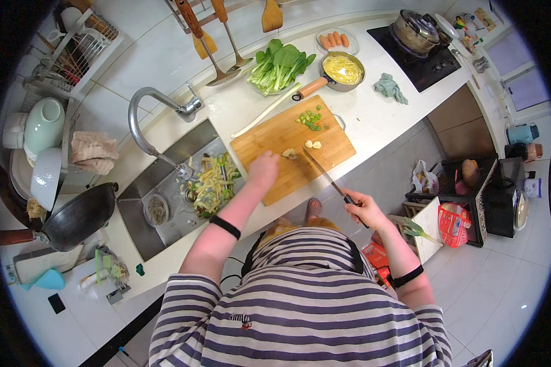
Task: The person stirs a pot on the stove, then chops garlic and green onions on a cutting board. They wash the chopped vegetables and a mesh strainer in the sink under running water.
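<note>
My right hand (362, 208) grips the dark handle of a kitchen knife (325, 172). Its blade slants over the wooden cutting board (252, 137), with the tip by peeled garlic cloves (312, 144). Over the board's left part is my left hand (262, 170), its fingers bunched and blurred; whether anything is between them cannot be made out. Just right of those fingers lie pieces that look like garlic or its skin (289, 153). Chopped green pieces (309, 119) are grouped towards the board's far side. Along the board's far edge rests a long pale scallion stalk (266, 111).
Left of the board, a steel sink (137, 229) holds peelings (211, 183) under a tap (140, 119). Behind are leafy greens (278, 66), a pan of pale yellow strips (344, 69) and a plate of sausages (334, 40). A pot (413, 34) stands on the cooktop (418, 66).
</note>
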Demonstrator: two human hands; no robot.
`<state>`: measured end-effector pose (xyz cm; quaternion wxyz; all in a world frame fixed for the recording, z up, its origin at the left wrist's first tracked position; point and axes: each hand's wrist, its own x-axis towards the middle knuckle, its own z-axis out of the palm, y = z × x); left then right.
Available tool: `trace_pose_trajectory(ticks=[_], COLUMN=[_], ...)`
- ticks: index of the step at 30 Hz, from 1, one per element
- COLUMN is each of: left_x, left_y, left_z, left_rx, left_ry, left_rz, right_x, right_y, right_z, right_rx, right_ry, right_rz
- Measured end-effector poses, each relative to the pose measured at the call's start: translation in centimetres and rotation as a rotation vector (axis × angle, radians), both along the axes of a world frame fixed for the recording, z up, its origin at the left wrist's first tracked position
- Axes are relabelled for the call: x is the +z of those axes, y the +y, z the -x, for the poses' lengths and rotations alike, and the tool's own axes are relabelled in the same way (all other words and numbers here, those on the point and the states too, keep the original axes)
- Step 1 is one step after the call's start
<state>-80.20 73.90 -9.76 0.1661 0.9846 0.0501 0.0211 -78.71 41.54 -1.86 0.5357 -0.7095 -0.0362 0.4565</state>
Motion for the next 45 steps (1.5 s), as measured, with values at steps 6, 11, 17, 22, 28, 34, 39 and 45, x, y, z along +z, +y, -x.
trace_pose_trajectory(ticks=[6,11,17,22,28,34,39,45], left_x=[-3.7,-0.3,0.3,-0.5,-1.0,-3.7,-3.9,-1.6], left_y=[-3.1,-2.1,7.0,10.8,6.6,0.1,0.1,-1.2], left_z=[-2.3,-0.5,3.3,4.1,2.6,0.0,0.0,-3.9], left_rx=[-0.115,0.054,0.276,0.389,0.184,0.017,-0.007,0.296], left_ry=[-0.093,-0.036,-0.038,0.222,0.130,-0.076,-0.132,-0.174], left_rz=[-0.144,0.047,0.077,-0.163,0.119,0.245,0.441,0.156], right_x=[-0.1,0.1,0.1,-2.3,-2.3,-5.2,-4.9,-6.0], right_y=[-0.1,-0.1,3.0,4.6,3.6,2.4,1.8,2.7], right_z=[0.5,0.6,0.1,-0.2,0.1,2.1,2.6,3.2], right_rx=[-0.025,-0.069,-0.011,-0.052,-0.063,0.082,0.244,0.442], right_ry=[-0.008,0.039,0.105,0.110,0.001,-0.508,-0.928,-1.047], right_rz=[-0.031,-0.093,-0.151,-0.144,-0.100,-0.098,0.139,0.433])
